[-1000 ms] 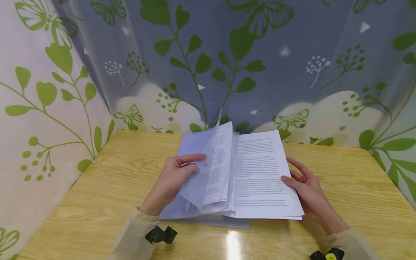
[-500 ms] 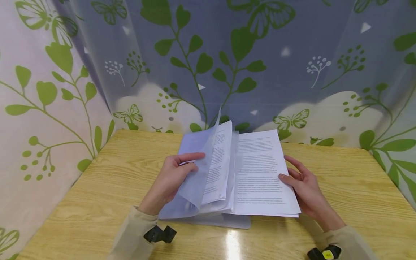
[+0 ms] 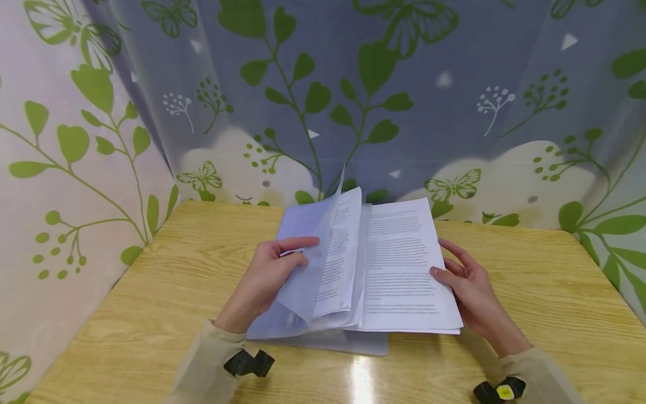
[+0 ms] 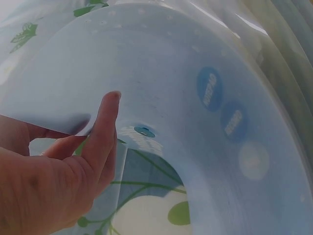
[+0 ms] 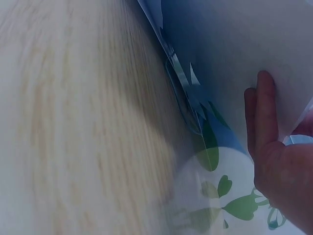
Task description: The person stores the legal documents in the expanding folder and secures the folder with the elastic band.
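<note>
Gripping an open folder's contents from both sides, a person worked at a pale, wood-grained surface point(image 3: 176, 280) walled in by printed cloth. The translucent folder point(image 3: 303, 216) lay spread on the surface, with one flap jutting out beneath its near edge. The left hand point(image 3: 264, 278), at the folder's left half, pinched a clear sheet point(image 3: 305, 289) between thumb and fingers, its far corner standing up above the folder. The right hand point(image 3: 471, 292), well apart from the other, held the printed pages point(image 3: 401, 264) at the folder's right edge, thumb on top and fingers underneath. The lines of type were too small to read.

Grain ran across the surface on either side of the folder, and a bright streak of light point(image 3: 361, 376) gleamed just in front of it. Beyond the folder rose a backdrop point(image 3: 323, 62) of slate blue, patterned with green leaves, butterflies, small white triangles and pale rounded mounds along its foot. To the folder's left, well apart, a paler side cloth point(image 3: 60, 191) carried the same green sprigs; a matching side cloth point(image 3: 626, 247) closed off the folder's far right. Nearer than the folder, beige sleeves point(image 3: 207, 365) reached in, a black device point(image 3: 249, 365) at the left cuff and another, bearing a yellow patch point(image 3: 504, 392), at the right.
</note>
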`<act>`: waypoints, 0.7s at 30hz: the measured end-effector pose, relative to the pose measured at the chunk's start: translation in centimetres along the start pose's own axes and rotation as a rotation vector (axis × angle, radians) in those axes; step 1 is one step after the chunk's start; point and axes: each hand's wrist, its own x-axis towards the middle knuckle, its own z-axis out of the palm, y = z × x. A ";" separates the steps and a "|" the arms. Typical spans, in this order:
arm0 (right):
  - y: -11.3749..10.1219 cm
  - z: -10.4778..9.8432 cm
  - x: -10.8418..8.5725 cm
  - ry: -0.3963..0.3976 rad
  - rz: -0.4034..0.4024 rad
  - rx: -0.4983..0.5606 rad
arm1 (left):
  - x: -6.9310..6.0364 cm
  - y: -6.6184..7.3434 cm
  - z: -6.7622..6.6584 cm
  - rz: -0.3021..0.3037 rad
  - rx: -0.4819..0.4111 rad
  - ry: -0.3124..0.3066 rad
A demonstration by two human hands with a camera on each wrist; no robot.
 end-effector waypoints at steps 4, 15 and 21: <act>-0.1 0.3 0.0 0.004 0.009 -0.010 | 0.1 -0.1 0.0 -0.001 0.004 -0.001; -0.2 0.9 0.3 0.000 0.013 -0.030 | 0.1 -0.2 0.1 0.002 0.001 -0.005; -0.3 1.2 0.6 -0.008 0.003 -0.042 | 0.1 -0.3 0.0 0.008 -0.002 -0.013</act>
